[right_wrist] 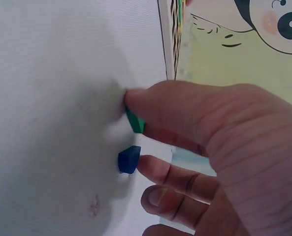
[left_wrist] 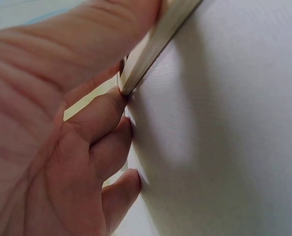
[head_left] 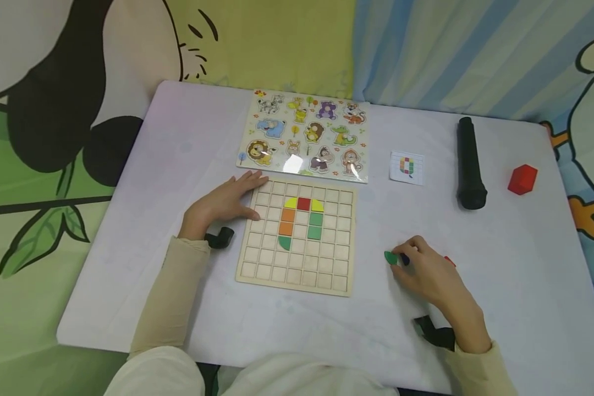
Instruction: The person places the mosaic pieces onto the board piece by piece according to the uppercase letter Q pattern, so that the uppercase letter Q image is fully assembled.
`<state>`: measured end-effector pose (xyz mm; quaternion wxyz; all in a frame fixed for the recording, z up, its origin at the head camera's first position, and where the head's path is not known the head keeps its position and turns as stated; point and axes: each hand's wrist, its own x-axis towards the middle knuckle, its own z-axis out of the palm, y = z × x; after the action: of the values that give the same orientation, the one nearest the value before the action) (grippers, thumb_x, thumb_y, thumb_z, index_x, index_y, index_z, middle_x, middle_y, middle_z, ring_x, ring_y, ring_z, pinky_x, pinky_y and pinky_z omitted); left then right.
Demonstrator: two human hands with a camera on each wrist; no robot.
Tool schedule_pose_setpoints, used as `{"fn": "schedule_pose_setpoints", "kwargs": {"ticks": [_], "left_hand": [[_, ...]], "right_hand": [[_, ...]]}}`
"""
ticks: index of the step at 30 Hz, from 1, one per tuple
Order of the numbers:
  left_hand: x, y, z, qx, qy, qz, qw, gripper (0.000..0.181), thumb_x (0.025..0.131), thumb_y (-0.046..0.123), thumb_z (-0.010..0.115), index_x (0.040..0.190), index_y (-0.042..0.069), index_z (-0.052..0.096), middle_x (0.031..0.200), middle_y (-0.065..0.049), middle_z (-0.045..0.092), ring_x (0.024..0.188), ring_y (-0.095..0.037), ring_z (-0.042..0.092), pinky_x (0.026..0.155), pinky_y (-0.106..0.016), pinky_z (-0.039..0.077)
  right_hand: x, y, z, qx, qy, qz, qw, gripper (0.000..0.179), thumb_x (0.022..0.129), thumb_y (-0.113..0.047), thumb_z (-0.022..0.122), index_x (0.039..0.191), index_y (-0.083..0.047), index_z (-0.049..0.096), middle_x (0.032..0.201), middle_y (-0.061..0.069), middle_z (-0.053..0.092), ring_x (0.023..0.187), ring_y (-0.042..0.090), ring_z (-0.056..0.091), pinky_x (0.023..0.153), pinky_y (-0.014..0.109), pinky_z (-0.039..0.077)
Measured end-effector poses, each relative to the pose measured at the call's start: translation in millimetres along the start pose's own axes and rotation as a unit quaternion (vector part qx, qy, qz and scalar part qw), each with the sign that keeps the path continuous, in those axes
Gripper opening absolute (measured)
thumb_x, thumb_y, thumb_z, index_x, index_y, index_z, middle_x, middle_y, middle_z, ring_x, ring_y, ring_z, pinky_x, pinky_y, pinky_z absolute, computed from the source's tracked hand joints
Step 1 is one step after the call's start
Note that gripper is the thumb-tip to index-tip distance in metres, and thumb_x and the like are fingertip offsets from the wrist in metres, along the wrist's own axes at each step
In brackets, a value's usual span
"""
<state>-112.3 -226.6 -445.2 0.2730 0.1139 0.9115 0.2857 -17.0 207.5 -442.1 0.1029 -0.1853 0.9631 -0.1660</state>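
Observation:
A square wooden grid board (head_left: 297, 275) lies on the table with yellow, red, orange and green tiles (head_left: 303, 204) set in a broken ring. My left hand (head_left: 223, 201) rests at its upper left corner, the thumb touching the left edge. In the left wrist view the fingertips (left_wrist: 123, 142) meet the tabletop beside the board's edge. Right of the board, my right hand (head_left: 428, 272) pinches a small green piece (head_left: 390, 257) with a rounded side between thumb and finger. A dark blue piece (right_wrist: 129, 160) sits on the table by another fingertip. A red piece (head_left: 450, 260) is mostly hidden behind the hand.
An animal puzzle board (head_left: 304, 135) lies behind the grid board. A small pattern card (head_left: 407, 168) shows a coloured ring with a tail. A black microphone-shaped object (head_left: 469, 165) and a red block (head_left: 522, 179) are at the right. Each wrist carries a black camera mount (head_left: 435, 333).

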Motion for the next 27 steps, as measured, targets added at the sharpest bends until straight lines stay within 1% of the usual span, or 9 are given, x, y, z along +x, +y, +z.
{"fn": "schedule_pose_setpoints", "kwargs": {"ticks": [3, 5, 7, 9, 12, 14, 19, 22, 27], "left_hand": [[-0.2, -0.2, 0.0, -0.003, 0.000, -0.001, 1.0000, 0.095, 0.080, 0.030, 0.080, 0.157, 0.019, 0.024, 0.165, -0.007, 0.008, 0.152, -0.026, 0.003, 0.124, -0.050, 0.002], [-0.4, 0.1, 0.3, -0.005, -0.001, 0.002, 1.0000, 0.095, 0.080, 0.029, 0.080, 0.157, 0.018, 0.024, 0.165, -0.007, 0.008, 0.152, -0.026, 0.003, 0.124, -0.050, 0.001], [-0.1, 0.4, 1.1, -0.006, 0.001, 0.002, 1.0000, 0.095, 0.080, 0.030, 0.080, 0.157, 0.018, 0.024, 0.165, -0.007, 0.008, 0.152, -0.025, 0.003, 0.124, -0.049, 0.001], [-0.2, 0.9, 1.2, -0.005, 0.002, -0.002, 1.0000, 0.096, 0.080, 0.029, 0.080, 0.157, 0.019, 0.024, 0.165, -0.006, 0.008, 0.152, -0.025, 0.002, 0.124, -0.049, 0.002], [-0.6, 1.8, 0.7, -0.004, 0.005, -0.007, 1.0000, 0.096, 0.079, 0.029, 0.080, 0.156, 0.020, 0.024, 0.165, -0.006, 0.007, 0.152, -0.026, 0.003, 0.124, -0.050, 0.003], [-1.0, 2.4, 0.5, -0.004, 0.006, -0.008, 0.9999, 0.096, 0.079, 0.028, 0.080, 0.156, 0.020, 0.024, 0.165, -0.006, 0.007, 0.152, -0.027, 0.002, 0.124, -0.051, 0.004], [-1.1, 2.7, 0.9, -0.002, 0.005, -0.010, 0.9999, 0.096, 0.079, 0.029, 0.080, 0.157, 0.020, 0.024, 0.165, -0.006, 0.007, 0.152, -0.026, 0.002, 0.124, -0.050, 0.003], [-1.2, 2.2, 1.0, -0.001, 0.005, -0.011, 0.9999, 0.096, 0.079, 0.029, 0.080, 0.157, 0.020, 0.024, 0.165, -0.006, 0.007, 0.152, -0.027, 0.001, 0.124, -0.051, 0.003], [-1.0, 1.4, 0.1, 0.007, 0.001, -0.003, 1.0000, 0.096, 0.080, 0.030, 0.079, 0.157, 0.019, 0.022, 0.165, -0.007, 0.007, 0.152, -0.026, 0.002, 0.124, -0.048, 0.001]], "right_hand": [[1.3, 0.4, 1.4, 0.003, 0.009, -0.032, 0.9994, 0.026, 0.083, -0.004, 0.068, 0.109, -0.009, 0.071, 0.105, 0.011, 0.059, 0.065, 0.013, 0.055, 0.044, 0.021, 0.035], [1.9, 0.1, 2.3, 0.009, 0.008, -0.039, 0.9992, 0.030, 0.083, -0.002, 0.067, 0.112, -0.008, 0.070, 0.107, 0.013, 0.058, 0.064, 0.013, 0.053, 0.042, 0.020, 0.033], [2.5, -0.4, 3.1, 0.014, 0.000, -0.025, 0.9996, 0.031, 0.084, -0.007, 0.068, 0.115, -0.007, 0.068, 0.110, 0.014, 0.057, 0.064, 0.014, 0.053, 0.043, 0.020, 0.035], [3.0, -1.1, 3.7, 0.018, -0.010, 0.002, 0.9998, 0.036, 0.084, -0.017, 0.072, 0.117, -0.005, 0.065, 0.112, 0.014, 0.055, 0.068, 0.016, 0.055, 0.048, 0.022, 0.039], [4.1, -2.2, 4.5, 0.020, -0.021, 0.044, 0.9986, 0.046, 0.081, -0.034, 0.077, 0.113, -0.005, 0.063, 0.115, 0.014, 0.053, 0.072, 0.019, 0.055, 0.053, 0.025, 0.042], [4.5, -2.9, 5.4, 0.016, -0.016, 0.055, 0.9982, 0.047, 0.079, -0.039, 0.079, 0.108, -0.006, 0.064, 0.113, 0.013, 0.054, 0.071, 0.019, 0.056, 0.054, 0.025, 0.042], [5.5, -4.7, 8.1, 0.005, 0.007, 0.034, 0.9994, 0.034, 0.078, -0.031, 0.081, 0.099, -0.008, 0.068, 0.104, 0.010, 0.058, 0.069, 0.019, 0.057, 0.052, 0.026, 0.043], [6.6, -5.6, 7.5, 0.003, 0.003, 0.019, 0.9998, 0.031, 0.080, -0.026, 0.080, 0.102, -0.008, 0.069, 0.104, 0.010, 0.058, 0.073, 0.020, 0.059, 0.054, 0.028, 0.046], [6.6, -3.5, 4.4, 0.009, -0.007, 0.009, 0.9999, 0.035, 0.079, -0.024, 0.080, 0.108, -0.007, 0.069, 0.109, 0.011, 0.058, 0.076, 0.021, 0.061, 0.056, 0.030, 0.048]]}}
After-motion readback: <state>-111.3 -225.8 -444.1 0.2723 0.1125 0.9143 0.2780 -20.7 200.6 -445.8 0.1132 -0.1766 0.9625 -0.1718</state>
